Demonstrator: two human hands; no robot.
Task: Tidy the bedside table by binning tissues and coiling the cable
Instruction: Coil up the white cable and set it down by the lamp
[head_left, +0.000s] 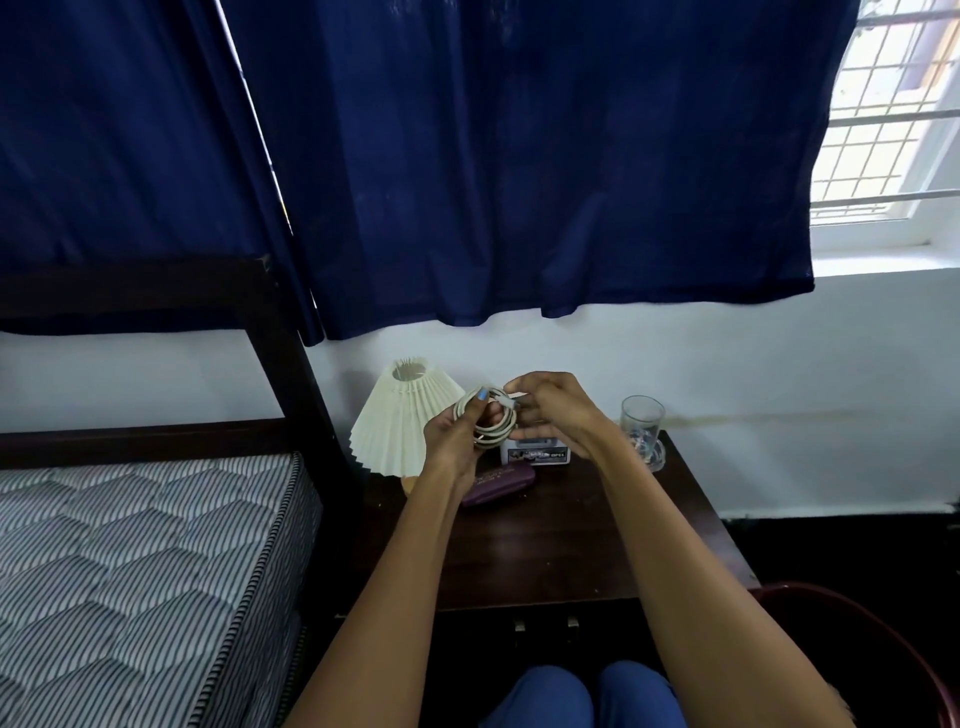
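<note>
A dark blue curtain (519, 156) fills the upper part of the view, hanging over a white wall, with a barred window (893, 114) showing at the far right. At the left lies a mattress (140, 561) in grey-and-white stripes, framed by a dark wooden bedstead (291, 374). Between the bed and the wall stands the dark wooden bedside table (561, 540), and at the lower right corner the rim of a dark red bin (841, 603) shows just beside it. On the table's far left a cream pleated lamp shade (400, 421) stands, tilted slightly. Near the right back corner is a clear drinking glass (641, 423). A small white box with a printed label (535, 453) sits at the back between the two, and a purple case (498, 483) lies in front of it, partly hidden by the left forearm. Both bare arms reach forward over the table. The left hand (457, 441) is closed around the white cable (491, 423), which is gathered into a coil of several loops held above the table, in front of the lamp shade and the box. The right hand (556, 410) has its fingers curled, pinching the cable's free end at the top of the coil.
</note>
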